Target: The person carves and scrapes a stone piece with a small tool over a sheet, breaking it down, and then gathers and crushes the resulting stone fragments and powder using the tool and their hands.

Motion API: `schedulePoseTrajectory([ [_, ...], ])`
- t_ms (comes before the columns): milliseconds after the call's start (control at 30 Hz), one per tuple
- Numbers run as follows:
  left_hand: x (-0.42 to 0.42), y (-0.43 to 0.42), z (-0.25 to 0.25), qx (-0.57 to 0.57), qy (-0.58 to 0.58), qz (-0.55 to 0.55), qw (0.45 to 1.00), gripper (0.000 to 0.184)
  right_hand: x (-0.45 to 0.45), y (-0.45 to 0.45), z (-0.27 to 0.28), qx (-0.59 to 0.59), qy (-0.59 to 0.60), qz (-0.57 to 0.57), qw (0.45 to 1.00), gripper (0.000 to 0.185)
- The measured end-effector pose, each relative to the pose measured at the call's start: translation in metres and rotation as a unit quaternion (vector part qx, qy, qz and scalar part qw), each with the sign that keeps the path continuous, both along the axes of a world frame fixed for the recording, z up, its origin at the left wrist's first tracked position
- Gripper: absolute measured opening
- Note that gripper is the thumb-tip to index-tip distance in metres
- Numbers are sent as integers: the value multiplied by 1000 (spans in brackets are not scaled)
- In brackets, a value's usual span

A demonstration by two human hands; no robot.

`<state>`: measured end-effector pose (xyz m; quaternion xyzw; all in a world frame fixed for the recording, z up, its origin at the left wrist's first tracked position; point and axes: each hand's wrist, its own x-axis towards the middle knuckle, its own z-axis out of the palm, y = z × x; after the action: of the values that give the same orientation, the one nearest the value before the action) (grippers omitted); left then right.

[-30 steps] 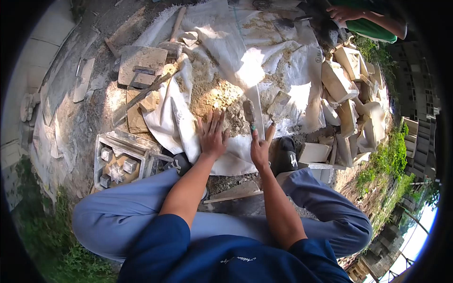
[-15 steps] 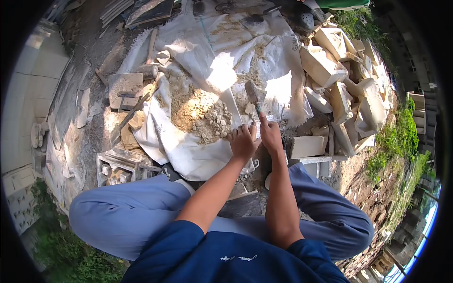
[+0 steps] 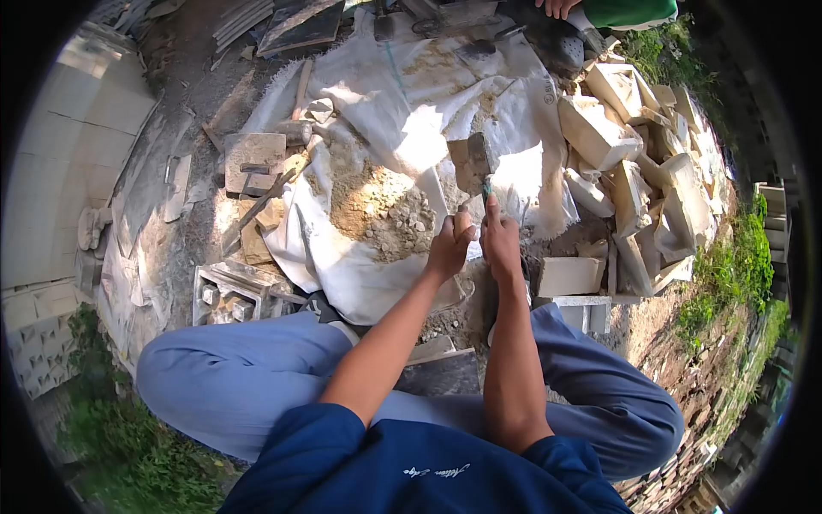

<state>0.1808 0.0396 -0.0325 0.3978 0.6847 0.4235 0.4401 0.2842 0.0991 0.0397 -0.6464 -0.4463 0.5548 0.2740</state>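
Observation:
My right hand [image 3: 501, 248] is closed around the green handle of a trowel [image 3: 479, 154], its forefinger stretched along the handle. The grey blade points away from me over the white sack sheet [image 3: 342, 278]. Beside it, my left hand [image 3: 448, 253] grips a short wooden handle [image 3: 463, 221]; its far end merges with the area by the trowel blade, so I cannot tell its tool's kind. A heap of sandy powder and grey lumps [image 3: 385, 210] lies on the sheet, left of both hands.
Cream-coloured blocks [image 3: 599, 133] are piled at the right. Left of the sheet lie a hammer [image 3: 295, 128], a square float [image 3: 255, 163] and a stick [image 3: 261, 210]. A box frame [image 3: 231, 295] stands by my left knee. Another person's hand [image 3: 561, 7] shows at the top.
The trowel in my right hand has swung more upright, its blade moving up and right. My left hand has turned, showing more of the wooden handle. The view has shifted slightly.

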Motion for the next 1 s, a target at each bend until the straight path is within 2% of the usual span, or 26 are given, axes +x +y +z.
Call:
schedulePoseTrajectory([
  [67, -8, 4, -7, 2, -176, 11, 984, 50, -4, -1, 8, 5, 0, 14, 1000, 68],
  [100, -21, 2, -1, -42, -191, -10, 981, 50, -6, -1, 4, 8, -1, 18, 1000, 68],
  [200, -42, -7, 5, -61, -163, 1, 985, 51, -12, -2, -22, 50, -43, 72, 995, 70],
  [233, -47, -9, -8, -15, -93, -4, 996, 55, -16, -5, -24, 39, -69, 83, 993, 70],
  [267, -52, -12, -20, -14, -94, -1, 996, 55, -20, -9, -27, 29, -96, 95, 990, 71],
  [333, -59, -17, -12, 28, -89, 25, 995, 57, -30, -18, -28, 23, -93, 107, 990, 73],
  [367, -64, -16, -9, -76, -181, 31, 980, 60, -35, -23, -28, 6, -108, 102, 989, 73],
  [400, -66, -18, -16, -75, -184, 33, 980, 60, -39, -27, -29, -11, -124, 97, 987, 73],
  [467, -70, -22, -38, 2, -103, 65, 993, 54, -45, -35, -29, -13, -129, 103, 986, 70],
  [500, -74, -24, -40, 3, -105, 65, 992, 54, -49, -38, -33, 14, -136, 107, 985, 69],
  [567, -88, -25, -43, -58, -208, 121, 969, 46, -53, -41, -37, 31, -139, 128, 981, 62],
  [600, -91, -25, -37, -56, -209, 119, 969, 46, -58, -43, -37, 33, -140, 126, 981, 62],
  [667, -96, -28, -5, -111, -281, 79, 950, 41, -68, -49, -47, 114, -137, 138, 974, 54],
  [700, -93, -31, 17, -48, -323, 83, 942, 35, -75, -51, -52, 118, -132, 147, 973, 46],
  [733, -97, -33, 11, -47, -323, 83, 942, 35, -79, -55, -56, 119, -132, 147, 973, 46],
  [833, -105, -38, 4, -51, -247, 98, 963, 16, -95, -74, -47, 132, -119, 175, 968, 44],
  [867, -105, -39, 4, -50, -252, 100, 961, 16, -99, -78, -47, 133, -123, 179, 967, 44],
  [933, -104, -42, -3, 3, -273, 183, 945, 12, -104, -83, -49, 119, -110, 177, 971, 44],
  [1000, -106, -44, -3, 0, -250, 195, 949, 12, -104, -83, -55, 120, -83, 177, 973, 44],
])
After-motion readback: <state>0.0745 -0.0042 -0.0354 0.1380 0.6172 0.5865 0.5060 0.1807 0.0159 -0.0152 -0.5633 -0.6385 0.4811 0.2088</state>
